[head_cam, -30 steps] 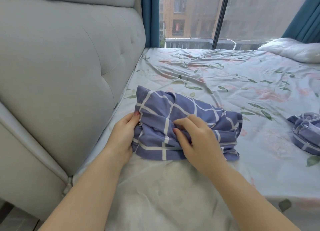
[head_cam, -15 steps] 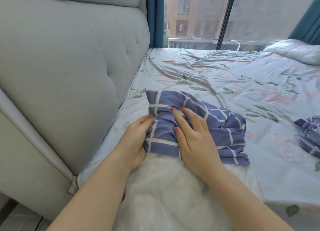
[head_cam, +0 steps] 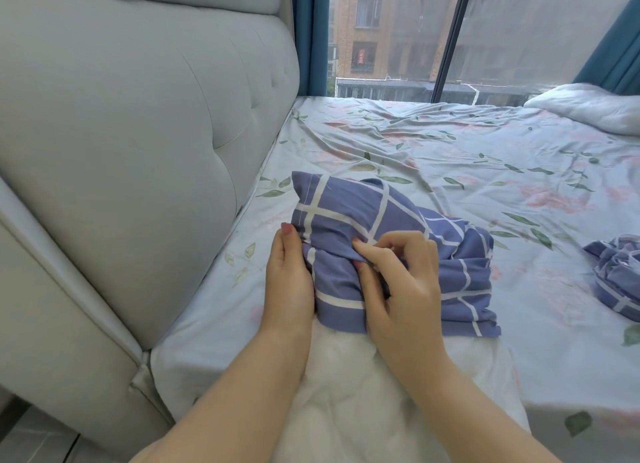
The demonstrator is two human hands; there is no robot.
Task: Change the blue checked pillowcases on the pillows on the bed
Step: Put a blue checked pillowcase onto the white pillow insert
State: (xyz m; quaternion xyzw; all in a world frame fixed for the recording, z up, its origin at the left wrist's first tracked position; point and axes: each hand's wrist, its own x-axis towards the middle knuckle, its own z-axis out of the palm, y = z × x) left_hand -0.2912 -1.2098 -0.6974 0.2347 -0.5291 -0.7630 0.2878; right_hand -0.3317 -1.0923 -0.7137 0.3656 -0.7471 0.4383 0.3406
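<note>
A blue checked pillowcase (head_cam: 391, 251), thin woven cloth crossed with white lines, lies bunched in soft folds at the near left of the bed, close to the headboard. It covers only the far end of a plump white pillow (head_cam: 363, 393), whose bare, faintly puckered fabric spills out of the case's open mouth toward the person.

The left hand (head_cam: 289, 282) holds the case's left edge. Its thumb lies straight along the stitched hem, and the other fingers are tucked out of sight under the cloth (so how tightly they curl cannot be told). The right hand (head_cam: 401, 282) sits on top of the case with its fingers curled, pinching a raised ridge of fabric between thumb and fingertips (head_cam: 360, 246).

Both rest on a pale, creased bed sheet (head_cam: 450, 157) printed with green leaves and pink blooms. A grey padded headboard (head_cam: 138, 133), smooth and button-tufted, rises along the left. At the right edge lies a second blue checked pillowcase (head_cam: 616, 279), crumpled into a heap, well apart from the first. A rumpled white pillow (head_cam: 588, 109) sits at the far right corner, below a large window (head_cam: 519, 32) framed by teal curtains (head_cam: 310, 36).
</note>
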